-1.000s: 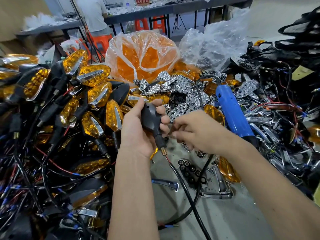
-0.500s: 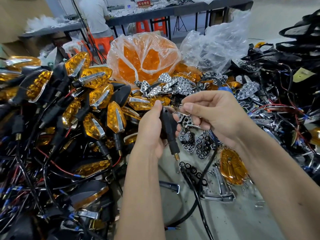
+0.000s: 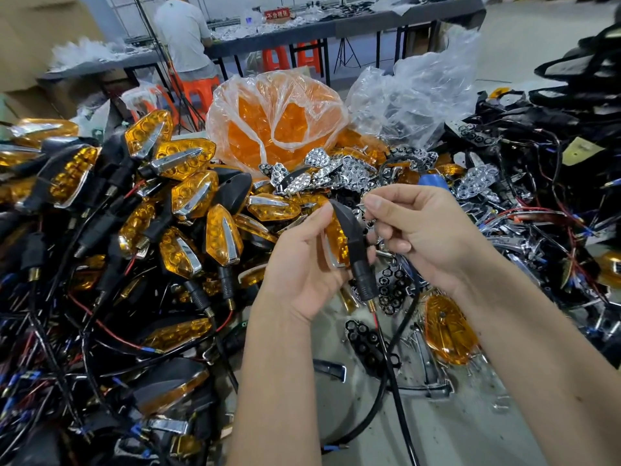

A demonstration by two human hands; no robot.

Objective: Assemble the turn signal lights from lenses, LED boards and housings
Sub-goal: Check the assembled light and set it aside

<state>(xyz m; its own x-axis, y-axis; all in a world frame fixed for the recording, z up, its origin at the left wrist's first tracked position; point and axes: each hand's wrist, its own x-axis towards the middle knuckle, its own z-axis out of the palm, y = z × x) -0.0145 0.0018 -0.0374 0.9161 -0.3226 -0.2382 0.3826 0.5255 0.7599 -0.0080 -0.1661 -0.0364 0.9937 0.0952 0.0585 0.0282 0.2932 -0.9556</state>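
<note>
**Assembled signal held up between both hands over the parts pile**

Head view. The left hand (image 3: 304, 264) holds a turn signal light (image 3: 349, 243) upright above the worktop (image 3: 437, 432), its fingers wrapped behind the unit and the thumb pressed against the upper edge. The black housing faces right, the amber lens shows on the left side against the palm, and the ribbed stem points down with a brass thread and thin wires trailing from it. The right hand (image 3: 423, 237) sits just beside the housing's back, fingers curled inward with the index fingertip near the top; whether it pinches a small part such as a screw cannot be told, since anything in there is hidden.

To the left lies a heap of finished signals (image 3: 188, 203), amber faces and black stems tangled with wires. Behind the hands stands a clear bag of amber lenses (image 3: 279, 129), with chrome reflectors (image 3: 322, 173) scattered in front of it. The tip of a blue tool (image 3: 433, 181) peeks above the right hand. A loose amber lens (image 3: 450, 331) rests on the worktop, lower right. A person in a grey shirt (image 3: 183, 35) stands at a far table.

As a judgement, this unit looks closed up and is at the checking or fastening stage. The next move probably calls for either fixing the back of the housing or laying the unit on the finished heap, minding the trailing wires.
</note>
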